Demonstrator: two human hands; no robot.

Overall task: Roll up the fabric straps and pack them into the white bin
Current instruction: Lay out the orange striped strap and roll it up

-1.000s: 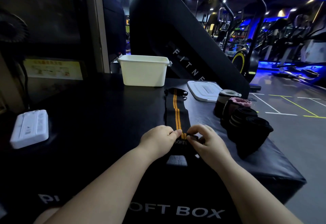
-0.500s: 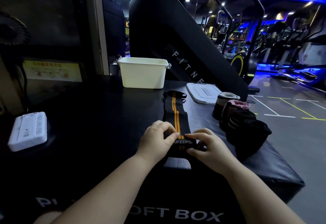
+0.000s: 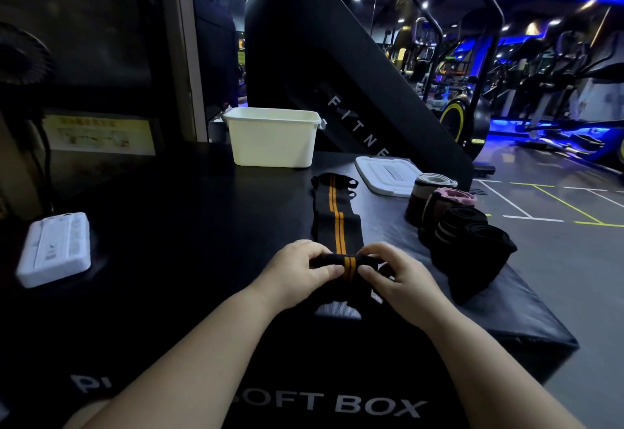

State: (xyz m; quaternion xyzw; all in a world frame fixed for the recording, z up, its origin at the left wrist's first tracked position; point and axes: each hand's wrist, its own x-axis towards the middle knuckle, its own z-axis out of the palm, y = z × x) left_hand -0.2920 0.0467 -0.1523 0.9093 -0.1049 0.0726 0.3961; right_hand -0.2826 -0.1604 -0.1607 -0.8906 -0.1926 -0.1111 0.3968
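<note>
On a black soft box (image 3: 489, 320), our left hand (image 3: 297, 273) and right hand (image 3: 395, 280) pinch the roll starting on a striped strap (image 3: 337, 226), well short of the bin (image 3: 270, 141). Soft and light, it likely needs edge pinches to stay tight.

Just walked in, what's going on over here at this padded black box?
A person is packing up fabric straps on a black soft box. The left hand and right hand both pinch a small roll at the near end of a black strap with orange stripes. The rest of it lies flat, not yet rolled. Four rolled straps stand on the right, outside the white bin. A white lid lies nearby.
</note>
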